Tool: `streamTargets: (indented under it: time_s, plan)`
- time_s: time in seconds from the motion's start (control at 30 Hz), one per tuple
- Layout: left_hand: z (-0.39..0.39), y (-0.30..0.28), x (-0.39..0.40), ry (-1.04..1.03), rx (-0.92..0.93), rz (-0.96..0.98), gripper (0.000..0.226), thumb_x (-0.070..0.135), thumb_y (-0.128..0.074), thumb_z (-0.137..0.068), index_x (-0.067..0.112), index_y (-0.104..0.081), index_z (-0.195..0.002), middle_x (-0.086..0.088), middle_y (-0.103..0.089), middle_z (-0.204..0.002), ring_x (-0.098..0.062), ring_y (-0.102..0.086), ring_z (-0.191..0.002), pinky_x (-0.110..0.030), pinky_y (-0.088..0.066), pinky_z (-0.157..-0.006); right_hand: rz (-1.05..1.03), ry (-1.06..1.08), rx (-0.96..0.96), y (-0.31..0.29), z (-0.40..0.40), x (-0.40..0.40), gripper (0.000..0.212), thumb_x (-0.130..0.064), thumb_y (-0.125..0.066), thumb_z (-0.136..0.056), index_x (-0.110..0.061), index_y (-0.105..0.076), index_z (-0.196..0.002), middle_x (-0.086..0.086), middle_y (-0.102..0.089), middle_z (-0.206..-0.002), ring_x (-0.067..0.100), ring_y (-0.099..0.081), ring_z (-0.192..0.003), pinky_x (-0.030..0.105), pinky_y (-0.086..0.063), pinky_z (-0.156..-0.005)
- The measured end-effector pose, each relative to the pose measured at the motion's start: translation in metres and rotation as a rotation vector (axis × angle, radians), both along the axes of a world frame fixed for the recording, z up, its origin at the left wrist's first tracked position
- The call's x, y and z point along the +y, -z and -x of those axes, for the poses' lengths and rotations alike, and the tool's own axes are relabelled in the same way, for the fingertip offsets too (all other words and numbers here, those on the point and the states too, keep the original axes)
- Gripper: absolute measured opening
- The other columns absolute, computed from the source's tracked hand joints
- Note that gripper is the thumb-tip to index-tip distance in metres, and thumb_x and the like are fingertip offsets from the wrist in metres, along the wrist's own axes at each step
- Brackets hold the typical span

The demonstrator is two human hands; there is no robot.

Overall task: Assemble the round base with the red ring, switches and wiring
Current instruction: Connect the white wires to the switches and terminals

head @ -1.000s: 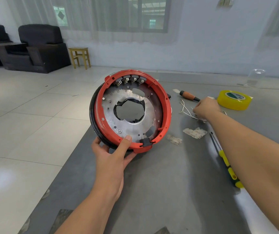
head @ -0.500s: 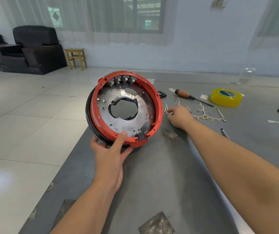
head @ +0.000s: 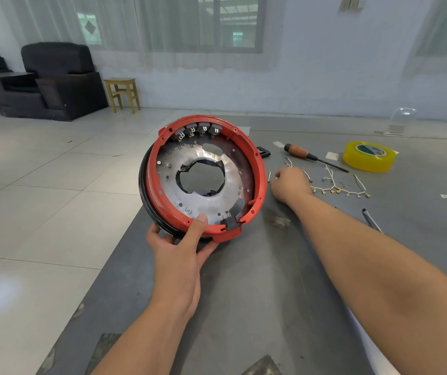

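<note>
Round base (head: 203, 177), stiff and probably light, is gripped at its lower rim by the left hand (head: 176, 253); limp wiring (head: 338, 189) is reached by the right hand (head: 290, 185), whose grip state cannot be told.

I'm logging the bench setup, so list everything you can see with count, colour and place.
round base: one, red ring on a metal plate, tilted up at the table's left edge
switches: four, grey, along the ring's top
wiring: one bundle, white with brass ends, on the table
screwdriver: one, brown handle, far side of the table
tape: one roll, yellow, far right
table: one, grey
left hand: holds the base
right hand: at the wiring
</note>
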State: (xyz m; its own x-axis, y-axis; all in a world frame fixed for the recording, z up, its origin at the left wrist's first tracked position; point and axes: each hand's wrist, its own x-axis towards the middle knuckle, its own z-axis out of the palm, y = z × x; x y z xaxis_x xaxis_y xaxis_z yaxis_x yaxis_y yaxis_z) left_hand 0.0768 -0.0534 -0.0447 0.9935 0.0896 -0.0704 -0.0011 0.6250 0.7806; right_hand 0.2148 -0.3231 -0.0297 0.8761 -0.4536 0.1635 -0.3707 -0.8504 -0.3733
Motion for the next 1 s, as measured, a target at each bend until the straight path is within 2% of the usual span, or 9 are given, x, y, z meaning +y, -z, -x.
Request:
streamTargets:
  time_s: [0.13,0.23,0.33,0.47,0.53,0.77,0.9,1.0]
  plan:
    - [0.001,-0.001,0.0,0.001,0.0,0.006,0.066,0.009,-0.082,-0.088,0.025,-0.042,-0.139,-0.006,-0.065,-0.128,-0.019,-0.078,-0.101,-0.04,-0.066,-0.078,-0.017,0.034,0.046,-0.008,-0.005,0.006,0.03,-0.03,-0.052,-0.099,-0.016,-0.07,-0.119,0.016,-0.061,-0.13,0.038,-0.061,-0.116,0.041,-0.053,-0.096]
    - [0.001,-0.001,0.0,0.001,0.008,0.011,0.066,0.009,-0.082,-0.088,0.025,-0.042,-0.139,-0.005,-0.065,-0.132,-0.021,-0.077,-0.107,-0.042,-0.066,-0.08,-0.023,0.1,0.068,-0.012,-0.011,0.013,0.035,-0.038,-0.056,-0.096,-0.017,-0.069,-0.121,0.014,-0.061,-0.131,0.037,-0.061,-0.119,0.042,-0.052,-0.097]
    - [0.0,-0.001,0.0,0.006,0.012,0.016,0.063,0.009,-0.081,-0.088,0.025,-0.044,-0.136,-0.006,-0.066,-0.131,-0.021,-0.077,-0.106,-0.042,-0.066,-0.08,-0.008,0.204,0.009,-0.013,-0.014,0.02,0.035,-0.031,-0.058,-0.095,-0.014,-0.066,-0.124,0.013,-0.062,-0.134,0.037,-0.061,-0.123,0.041,-0.049,-0.096]
    - [0.0,-0.001,0.0,0.008,0.013,0.017,0.064,0.008,-0.081,-0.088,0.024,-0.043,-0.137,-0.007,-0.066,-0.131,-0.022,-0.077,-0.107,-0.044,-0.066,-0.082,0.053,0.245,-0.022,-0.007,-0.016,0.028,0.033,-0.012,-0.048,-0.097,-0.011,-0.066,-0.125,0.013,-0.064,-0.132,0.037,-0.063,-0.121,0.041,-0.05,-0.093]
    - [0.0,-0.001,0.0,0.008,0.012,0.018,0.062,0.008,-0.081,-0.088,0.024,-0.044,-0.135,-0.006,-0.066,-0.13,-0.022,-0.077,-0.107,-0.043,-0.066,-0.081,0.061,0.241,-0.008,-0.005,-0.016,0.027,0.034,-0.008,-0.046,-0.097,-0.011,-0.064,-0.127,0.014,-0.062,-0.133,0.037,-0.062,-0.122,0.042,-0.05,-0.092]
    - [0.001,-0.002,0.001,0.012,0.015,0.018,0.063,0.008,-0.081,-0.088,0.023,-0.043,-0.136,-0.007,-0.066,-0.129,-0.023,-0.078,-0.102,-0.043,-0.066,-0.078,0.041,0.202,0.06,-0.01,-0.015,0.029,0.041,-0.003,-0.041,-0.097,-0.009,-0.063,-0.131,0.016,-0.061,-0.136,0.038,-0.06,-0.124,0.045,-0.049,-0.096]
    - [0.0,-0.002,0.001,0.002,0.018,0.018,0.066,0.009,-0.082,-0.088,0.023,-0.041,-0.138,-0.007,-0.064,-0.133,-0.023,-0.077,-0.107,-0.043,-0.066,-0.078,0.172,0.091,0.134,-0.008,-0.003,0.033,0.038,-0.006,-0.045,-0.096,-0.011,-0.064,-0.129,0.017,-0.059,-0.135,0.038,-0.061,-0.121,0.045,-0.051,-0.091]
    - [0.0,-0.002,0.001,-0.002,0.019,0.025,0.067,0.009,-0.081,-0.089,0.022,-0.04,-0.14,-0.006,-0.065,-0.13,-0.019,-0.078,-0.103,-0.043,-0.066,-0.079,0.218,0.022,0.17,-0.005,0.007,0.035,0.038,-0.01,-0.046,-0.098,-0.011,-0.062,-0.133,0.018,-0.049,-0.138,0.038,-0.059,-0.123,0.045,-0.05,-0.095]
